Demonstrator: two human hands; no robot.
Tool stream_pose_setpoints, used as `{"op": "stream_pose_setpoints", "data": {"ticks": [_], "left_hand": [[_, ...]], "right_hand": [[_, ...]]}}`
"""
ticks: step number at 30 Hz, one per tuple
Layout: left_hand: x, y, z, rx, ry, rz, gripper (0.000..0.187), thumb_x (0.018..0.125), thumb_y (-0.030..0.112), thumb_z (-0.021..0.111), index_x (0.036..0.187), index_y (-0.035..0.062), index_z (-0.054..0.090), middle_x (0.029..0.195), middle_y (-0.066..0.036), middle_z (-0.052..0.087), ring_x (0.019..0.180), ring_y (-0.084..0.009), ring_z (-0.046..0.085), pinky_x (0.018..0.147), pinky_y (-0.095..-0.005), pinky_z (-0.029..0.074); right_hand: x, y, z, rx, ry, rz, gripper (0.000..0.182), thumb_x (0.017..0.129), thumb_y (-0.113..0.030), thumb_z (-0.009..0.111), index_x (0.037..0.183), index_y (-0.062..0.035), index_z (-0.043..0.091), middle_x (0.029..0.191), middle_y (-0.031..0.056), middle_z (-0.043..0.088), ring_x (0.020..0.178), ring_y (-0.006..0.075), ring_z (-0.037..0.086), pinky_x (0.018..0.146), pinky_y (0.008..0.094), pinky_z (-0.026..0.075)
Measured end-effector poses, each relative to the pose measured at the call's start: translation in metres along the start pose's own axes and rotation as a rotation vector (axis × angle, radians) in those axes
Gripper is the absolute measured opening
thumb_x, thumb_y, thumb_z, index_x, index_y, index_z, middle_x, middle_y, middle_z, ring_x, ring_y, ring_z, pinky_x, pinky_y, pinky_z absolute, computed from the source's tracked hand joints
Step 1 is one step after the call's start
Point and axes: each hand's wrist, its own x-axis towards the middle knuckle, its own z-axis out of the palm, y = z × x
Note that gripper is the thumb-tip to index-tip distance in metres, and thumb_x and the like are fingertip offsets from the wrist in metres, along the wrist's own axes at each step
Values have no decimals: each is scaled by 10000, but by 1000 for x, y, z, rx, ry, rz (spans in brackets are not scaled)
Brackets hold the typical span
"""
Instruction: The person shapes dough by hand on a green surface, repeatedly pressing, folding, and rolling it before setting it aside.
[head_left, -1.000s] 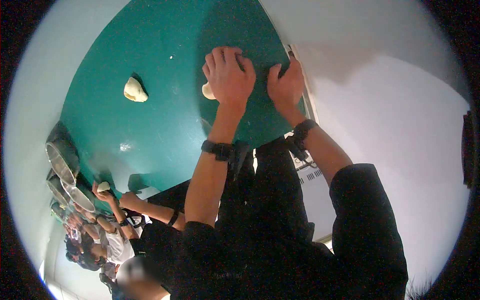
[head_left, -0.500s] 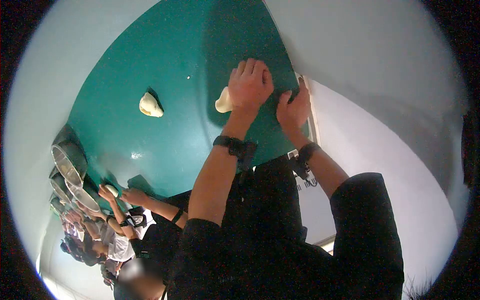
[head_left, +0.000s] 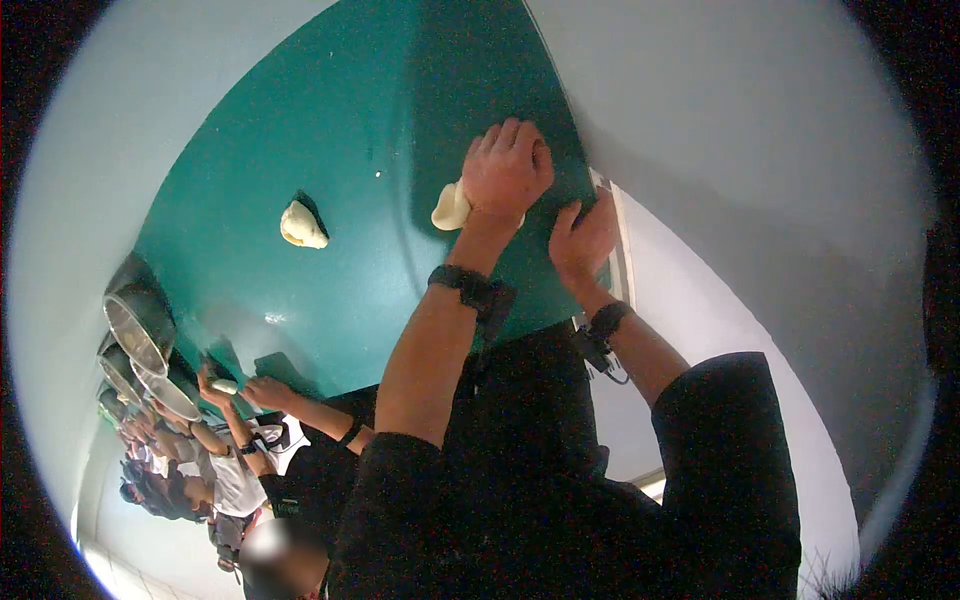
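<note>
My left hand (head_left: 507,170) bears down on a piece of pale dough (head_left: 451,208) on the green tabletop (head_left: 330,130). Its fingers are curled together past the dough, and the palm hides much of the piece. Dough shows on the left of the wrist, with a small edge on the right. My right hand (head_left: 585,240) is at the table's right edge, thumb apart from the fingers, holding nothing visible. A second dough lump (head_left: 303,225) lies apart to the left.
A small white crumb (head_left: 378,174) lies between the lumps. Metal bowls (head_left: 138,325) stand at the lower left. Beside me, a co-worker's hands (head_left: 262,392) handle a small dough piece (head_left: 224,386); more people are beyond. A pale wall (head_left: 740,110) borders the right side.
My left hand has pressed slightly forward over the dough, and an edge now shows right of the wrist. My right hand has shifted slightly down and left. The view has moved a little.
</note>
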Motion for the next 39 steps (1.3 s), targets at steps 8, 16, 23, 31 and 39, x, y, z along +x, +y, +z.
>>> {"op": "stream_pose_setpoints", "data": {"ticks": [8, 16, 23, 31, 39], "left_hand": [[11, 0, -1, -46, -173, -117, 119, 899, 214, 650, 916, 100, 681, 920, -124, 738, 821, -363, 718, 737, -496, 581], [3, -1, -5, -139, -136, -240, 106, 940, 223, 632, 933, 136, 692, 859, -115, 735, 802, -381, 702, 720, -506, 562], [-68, -11, -60, -143, -87, -154, 80, 949, 170, 619, 977, 136, 686, 839, -95, 723, 828, -353, 684, 691, -495, 537], [-106, 2, -121, -223, -434, -603, 126, 980, 205, 651, 1051, 112, 699, 935, -105, 751, 868, -326, 731, 751, -451, 571], [-178, -23, -163, -12, -409, -235, 61, 925, 197, 704, 948, 142, 690, 952, -50, 733, 887, -283, 714, 682, -450, 575]], "right_hand": [[0, 8, 6, -10, -36, -4, 521, 957, -298, 580, 1360, 26, 515, 1194, 244, 610, 1084, 444, 600, 948, 552, 470], [-3, 4, 1, 71, -23, 39, 526, 959, -287, 580, 1362, 48, 532, 1263, 288, 633, 1151, 473, 612, 1031, 548, 467], [-3, 8, 5, 44, 97, -65, 468, 963, -291, 580, 1307, 26, 574, 1156, 279, 666, 1062, 475, 643, 925, 562, 499], [-1, 14, 18, 14, 200, -111, 428, 965, -290, 592, 1277, 3, 589, 1060, 239, 695, 954, 458, 671, 842, 560, 527], [-2, 11, 13, 50, 144, -56, 434, 953, -299, 602, 1259, 10, 606, 1061, 246, 695, 956, 450, 676, 857, 558, 527]]}}
